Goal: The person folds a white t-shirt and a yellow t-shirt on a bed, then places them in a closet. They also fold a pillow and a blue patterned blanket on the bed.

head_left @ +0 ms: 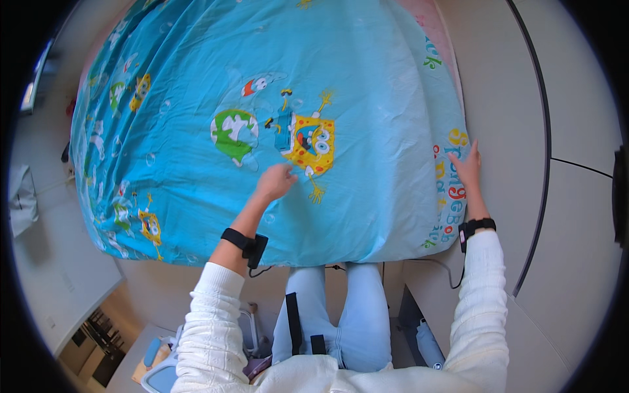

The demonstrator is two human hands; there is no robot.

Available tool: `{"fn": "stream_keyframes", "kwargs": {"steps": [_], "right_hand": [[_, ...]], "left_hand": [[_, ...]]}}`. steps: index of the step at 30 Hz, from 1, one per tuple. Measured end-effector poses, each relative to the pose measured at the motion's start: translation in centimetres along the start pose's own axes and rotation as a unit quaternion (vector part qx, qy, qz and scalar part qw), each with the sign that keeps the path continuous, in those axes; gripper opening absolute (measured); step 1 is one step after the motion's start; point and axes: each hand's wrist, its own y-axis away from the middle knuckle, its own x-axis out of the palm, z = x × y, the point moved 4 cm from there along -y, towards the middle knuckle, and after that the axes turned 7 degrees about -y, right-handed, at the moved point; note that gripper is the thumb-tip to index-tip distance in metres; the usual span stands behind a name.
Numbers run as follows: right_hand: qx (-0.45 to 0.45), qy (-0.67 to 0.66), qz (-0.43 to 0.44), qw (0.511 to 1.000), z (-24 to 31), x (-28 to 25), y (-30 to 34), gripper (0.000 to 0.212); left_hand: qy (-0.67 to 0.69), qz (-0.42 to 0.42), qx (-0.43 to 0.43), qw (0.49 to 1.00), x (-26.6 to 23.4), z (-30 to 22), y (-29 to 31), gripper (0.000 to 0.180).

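A bright blue duvet (373, 85) with cartoon prints is spread over the bed in front of me. My left hand (278, 181) is over its middle, just below a printed yellow square figure; the fingers are curled in, and no cloth gathers around them. Whether that hand touches the fabric I cannot tell. At the duvet's right edge, my right hand (468, 165) has its thumb and fingers apart, beside a strip of coloured lettering. The cloth lies mostly smooth on the right and forms long folds at the far left.
Pink bedding (438, 26) shows beyond the duvet's far right edge. A pale wall-like panel with a dark curved seam (542, 98) runs along the right. Behind me are a light blue chair (160, 376) and a blue bottle (429, 344). A thin cable (440, 263) hangs near my right forearm.
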Motion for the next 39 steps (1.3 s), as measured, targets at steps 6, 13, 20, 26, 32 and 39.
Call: {"fn": "stream_keyframes", "kwargs": {"steps": [6, 13, 20, 26, 32, 39], "right_hand": [[0.025, -0.211, 0.000, 0.977, 8.4, 2.1, -1.9, 0.029], [-0.377, -0.160, 0.674, 0.615, 25.9, 5.8, 27.7, 0.055], [-0.259, -0.130, 0.538, 0.791, 17.6, 9.2, 21.4, 0.021], [-0.156, -0.159, 0.489, 0.844, 13.4, 8.9, 19.5, 0.023], [-0.076, -0.166, 0.507, 0.842, 13.2, 9.4, 20.0, 0.031], [0.024, -0.074, 0.501, 0.862, 13.5, 11.0, 20.7, 0.030]], "left_hand": [[0.269, -0.082, 0.175, 0.944, -10.9, -14.0, -6.5, 0.035], [-0.077, -0.240, 0.235, 0.939, -18.2, -22.4, -12.7, 0.057], [-0.371, -0.233, -0.039, 0.898, -17.0, -9.8, -15.9, 0.075], [-0.450, -0.276, -0.112, 0.842, -17.2, -2.1, -16.0, 0.075], [-0.514, -0.278, -0.101, 0.805, -20.2, 3.2, -19.1, 0.017], [-0.382, -0.223, -0.223, 0.869, -25.2, 9.9, -20.0, 0.019]]}}
